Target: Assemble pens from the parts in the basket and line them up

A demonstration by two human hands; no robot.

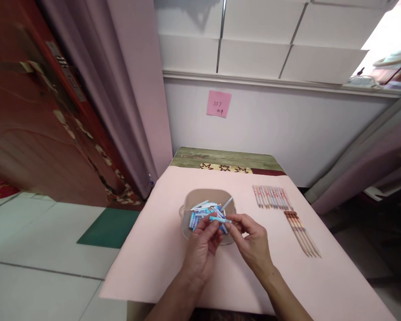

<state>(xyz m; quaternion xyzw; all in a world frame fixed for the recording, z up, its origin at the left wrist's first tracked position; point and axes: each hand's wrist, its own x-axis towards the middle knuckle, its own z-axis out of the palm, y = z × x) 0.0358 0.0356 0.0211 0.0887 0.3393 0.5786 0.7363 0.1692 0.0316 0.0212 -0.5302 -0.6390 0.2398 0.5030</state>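
Note:
Between my two hands, over the near side of a clear plastic tub, is a short light-blue pen piece. The thumb and fingers of my left hand pinch its left end. On its right end, the thumb and forefinger of my right hand are closed. Whether the piece is a cap or a barrel I cannot tell. Behind my fingers, the tub holds many loose blue, white and purple pen parts. One slim pale piece leans up against the tub's right wall.
On the pink-covered table, to the right, lies a row of pale pens with reddish tops. Nearer me are several cream pens with brown ends. A wall with a pink note stands behind the table; a red door is at left.

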